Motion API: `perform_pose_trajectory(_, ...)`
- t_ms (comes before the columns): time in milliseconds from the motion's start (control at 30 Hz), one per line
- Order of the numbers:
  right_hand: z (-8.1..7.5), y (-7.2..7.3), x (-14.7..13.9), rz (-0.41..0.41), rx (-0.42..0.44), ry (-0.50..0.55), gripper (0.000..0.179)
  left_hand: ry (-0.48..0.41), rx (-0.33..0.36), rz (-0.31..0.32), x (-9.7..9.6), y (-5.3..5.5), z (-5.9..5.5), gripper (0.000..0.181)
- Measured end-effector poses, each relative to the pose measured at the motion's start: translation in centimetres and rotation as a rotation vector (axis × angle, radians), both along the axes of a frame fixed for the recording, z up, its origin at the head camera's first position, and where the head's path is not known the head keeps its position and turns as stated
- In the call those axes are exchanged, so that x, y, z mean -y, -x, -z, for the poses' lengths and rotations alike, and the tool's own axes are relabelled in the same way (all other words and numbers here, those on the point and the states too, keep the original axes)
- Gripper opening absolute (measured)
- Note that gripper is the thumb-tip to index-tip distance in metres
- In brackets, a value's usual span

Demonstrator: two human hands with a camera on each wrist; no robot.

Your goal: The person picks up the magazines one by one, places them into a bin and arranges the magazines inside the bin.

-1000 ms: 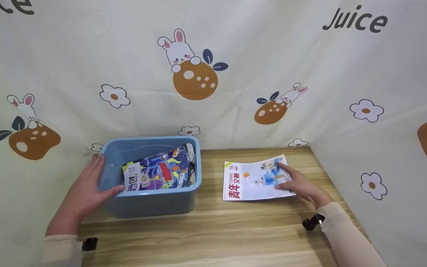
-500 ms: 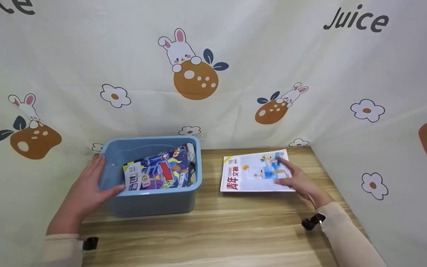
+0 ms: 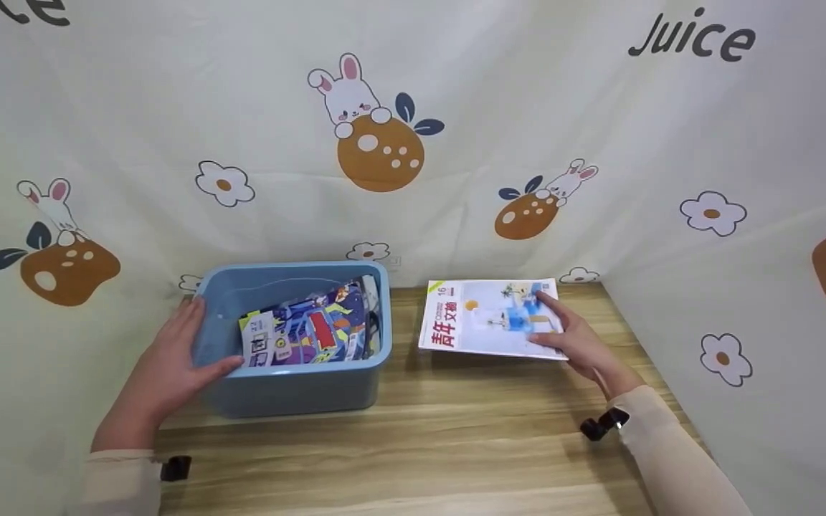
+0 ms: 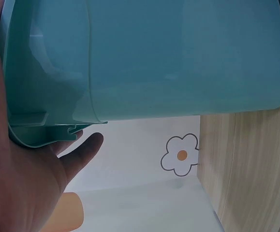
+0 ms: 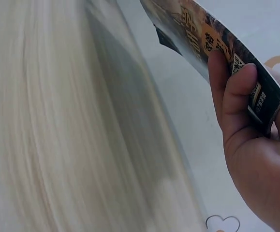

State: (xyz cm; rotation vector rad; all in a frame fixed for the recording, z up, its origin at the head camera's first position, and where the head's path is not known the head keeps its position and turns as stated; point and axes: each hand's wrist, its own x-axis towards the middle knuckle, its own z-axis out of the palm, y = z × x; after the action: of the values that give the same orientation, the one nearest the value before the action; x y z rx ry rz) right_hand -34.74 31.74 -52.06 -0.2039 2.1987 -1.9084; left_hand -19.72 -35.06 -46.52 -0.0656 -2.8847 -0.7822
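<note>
On the left of the head view stands a light blue plastic bin (image 3: 298,393). My left hand (image 3: 169,365) grips its left rim, the thumb over the near edge. In the left wrist view fingers (image 4: 84,152) show under the lip of the bin. Inside the bin lie colourful printed booklets or packets (image 3: 323,331), overlapping and slanted. My right hand (image 3: 581,351) holds a magazine (image 3: 485,319) with a white cover and red characters by its right edge, thumb on top. In the right wrist view fingers (image 5: 234,94) curl under its dark back cover, clear of the tabletop.
A wood-grain table (image 3: 399,459) lies under everything. Pale curtain walls (image 3: 456,143) printed with rabbits, oranges and flowers close in the back and both sides. A small black device (image 3: 605,423) sits at each wrist.
My right hand has lifted the magazine off the table; in the head view it has shifted up and slightly left. My left hand and the bin stay put.
</note>
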Motion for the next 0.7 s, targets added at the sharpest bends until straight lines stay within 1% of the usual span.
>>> perform_pose_trajectory(200,-1.0,0.0,0.8,-0.012,0.001,0.048,0.103,-0.005,-0.01,0.015,0.0,0.1,-0.2,0.129)
perform_pose_trajectory(367,-2.0,0.0,1.2,-0.017,-0.008,0.054,0.103,-0.005,-0.014,0.013,0.0,0.2,-0.3,0.128)
perform_pose_trajectory(600,-3.5,-0.1,1.7,-0.023,0.02,0.114,0.103,-0.003,0.004,0.013,0.0,0.3,-0.3,0.129)
perform_pose_trajectory(700,-4.2,-0.3,2.0,-0.031,0.021,0.116,0.103,-0.003,0.007,0.013,0.0,0.3,-0.3,0.129)
